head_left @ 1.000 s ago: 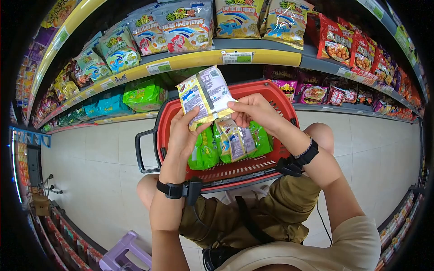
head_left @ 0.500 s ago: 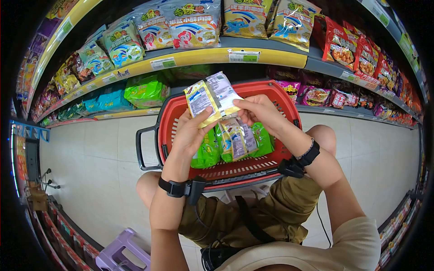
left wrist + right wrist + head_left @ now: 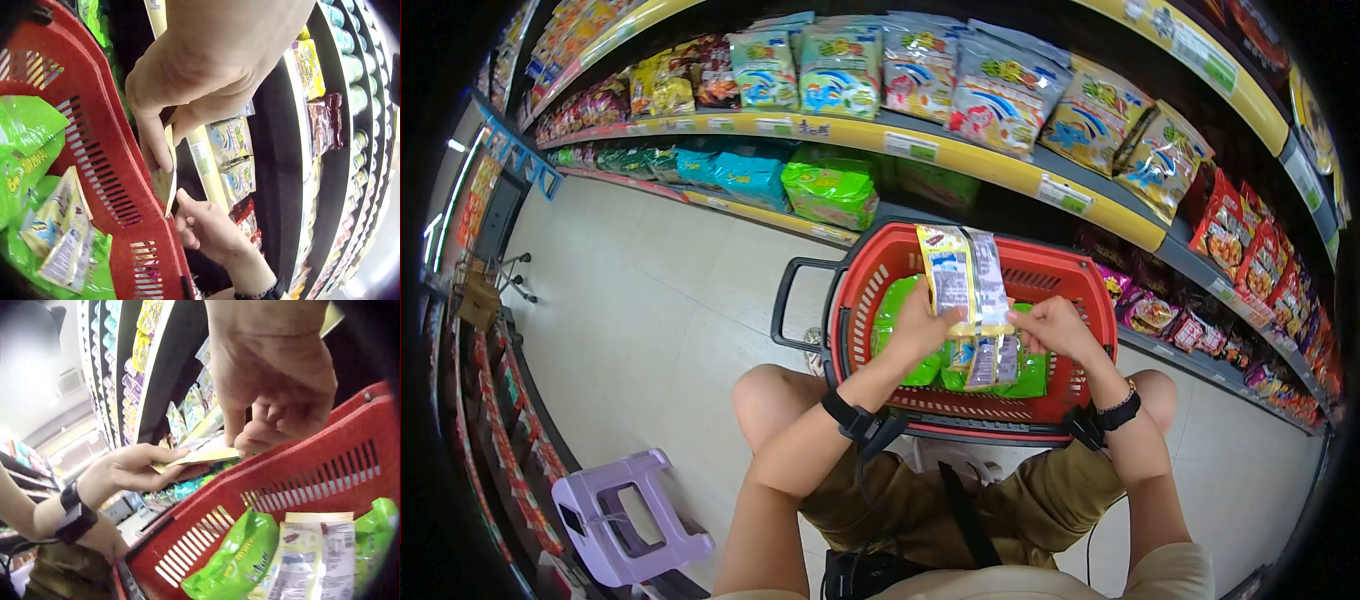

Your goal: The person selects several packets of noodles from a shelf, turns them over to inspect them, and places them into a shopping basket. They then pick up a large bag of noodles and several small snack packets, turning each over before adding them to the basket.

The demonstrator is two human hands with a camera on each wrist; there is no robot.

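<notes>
A yellow and lilac snack bag (image 3: 967, 270), printed back facing up, is held over the red shopping basket (image 3: 1105, 300). My left hand (image 3: 918, 325) grips its near left corner, thumb on top and fingers beneath. My right hand (image 3: 1055, 328) pinches the near right corner between thumb and fingers. Seen from the right wrist, the bag (image 3: 209, 450) lies nearly flat between both hands. Inside the basket, a similar snack bag (image 3: 992, 365) rests on several bright green packets (image 3: 1030, 375).
A shelf with a yellow price strip (image 3: 1000, 175) carries rows of snack bags (image 3: 1010, 95) beyond the basket. Green (image 3: 830, 188) and teal packets (image 3: 745, 180) sit on the lower shelf. The basket's black handle (image 3: 785, 300) sticks out left. A lilac stool (image 3: 635, 515) stands behind at left.
The head view has swung, so basket, hands and shelves appear further right and tilted. Both hands keep hold of the snack bag, which now points more straight away from me.
</notes>
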